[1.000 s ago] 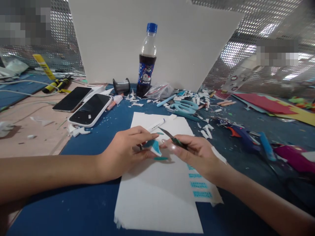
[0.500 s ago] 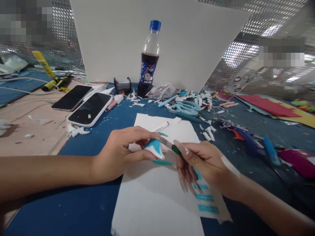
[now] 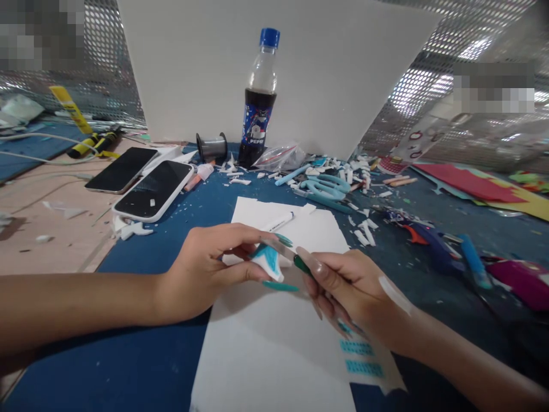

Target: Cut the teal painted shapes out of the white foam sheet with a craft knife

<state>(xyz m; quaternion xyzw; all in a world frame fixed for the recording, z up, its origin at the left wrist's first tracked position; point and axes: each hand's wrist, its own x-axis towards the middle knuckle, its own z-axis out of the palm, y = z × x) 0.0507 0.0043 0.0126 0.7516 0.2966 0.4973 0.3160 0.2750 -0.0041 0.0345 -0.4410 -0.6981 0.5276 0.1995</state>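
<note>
Left hand (image 3: 210, 263): pinches the piece (image 3: 271, 262) above the paper (image 3: 274, 343).
Right hand (image 3: 354, 286): grasps the knife (image 3: 302, 265).
Blade (image 3: 282, 248): lowered within the past second to the piece's far edge; contact uncertain.
Work: knife seemingly in use.

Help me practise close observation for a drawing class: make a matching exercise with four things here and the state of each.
Things
1. Left hand
2. Right hand
3. Pepsi bottle
4. White-cased phone

States
A. Holds a green-handled blade
B. Has a white scrap on its screen
C. Pinches a blue-and-white piece
D. Topped with a blue cap

Pairs: 1-C, 2-A, 3-D, 4-B
</note>
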